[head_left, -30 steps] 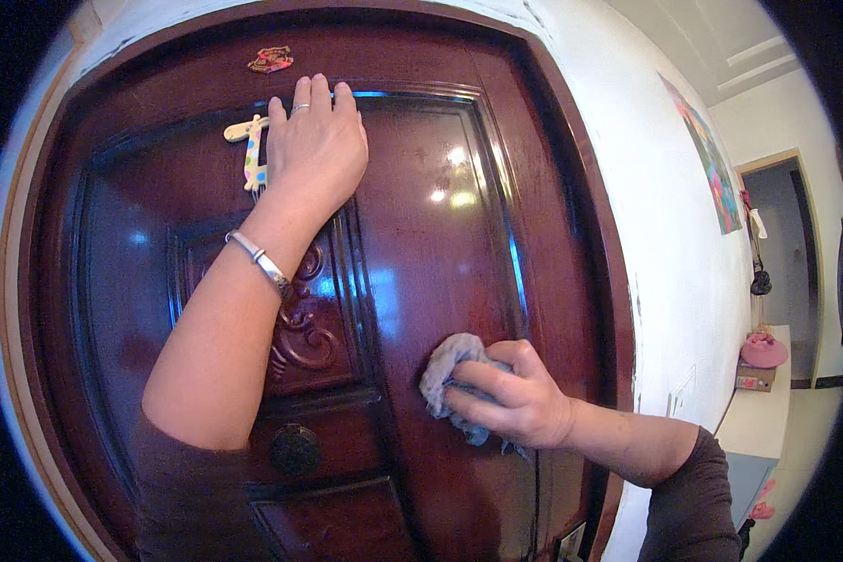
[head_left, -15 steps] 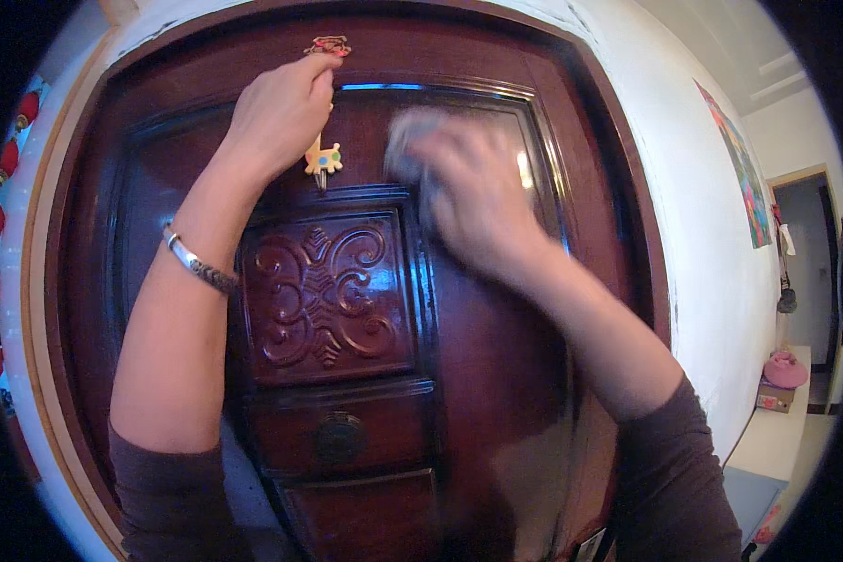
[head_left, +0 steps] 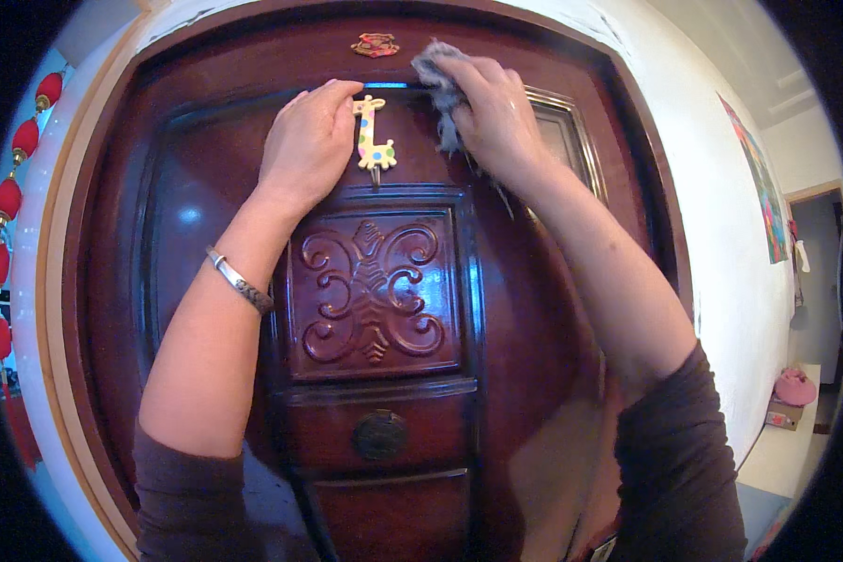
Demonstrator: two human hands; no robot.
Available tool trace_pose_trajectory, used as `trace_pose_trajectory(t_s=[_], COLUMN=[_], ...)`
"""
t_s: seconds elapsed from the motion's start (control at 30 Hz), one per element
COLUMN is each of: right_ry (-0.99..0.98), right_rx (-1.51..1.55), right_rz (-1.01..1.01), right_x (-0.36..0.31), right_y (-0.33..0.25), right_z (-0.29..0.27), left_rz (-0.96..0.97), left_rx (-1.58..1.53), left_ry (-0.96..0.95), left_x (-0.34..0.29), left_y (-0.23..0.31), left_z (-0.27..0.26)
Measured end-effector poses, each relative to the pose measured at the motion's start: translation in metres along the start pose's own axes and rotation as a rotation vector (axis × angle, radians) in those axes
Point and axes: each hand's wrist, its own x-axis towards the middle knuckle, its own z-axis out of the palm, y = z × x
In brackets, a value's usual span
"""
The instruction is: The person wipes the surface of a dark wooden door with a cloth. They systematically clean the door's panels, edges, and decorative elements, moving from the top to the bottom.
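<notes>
Door [head_left: 525, 318] wiping appears under way; finished and remaining areas are indistinguishable. Right hand [head_left: 498, 114] clutches grey cloth [head_left: 436, 80] at one o'clock from carved panel [head_left: 373, 298]; left hand [head_left: 309, 140], at eleven beside giraffe hook [head_left: 377, 154], hides its grip.

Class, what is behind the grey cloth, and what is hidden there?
Behind the grey cloth is the dark red door; its moulding runs out of sight behind cloth and right hand. The patch of door they cover cannot be seen.
</notes>
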Motion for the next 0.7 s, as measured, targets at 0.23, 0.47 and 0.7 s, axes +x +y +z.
trace_pose_trajectory(t_s=[0.23,0.47,0.7], right_ry=[-0.236,-0.266,-0.208], right_rx=[0.105,0.138,0.099], right_rz=[-0.197,-0.124,-0.086], right_x=[-0.012,-0.021,0.01], right_y=[-0.041,-0.05,-0.028], right_z=[-0.03,-0.04,-0.002], left_rz=[0.031,0.057,0.088], left_rx=[0.041,0.038,0.084], left_ry=[0.023,0.006,0.044], left_x=[-0.003,-0.001,-0.001], left_y=[-0.004,0.0,0.002], left_z=[0.002,0.007,0.007])
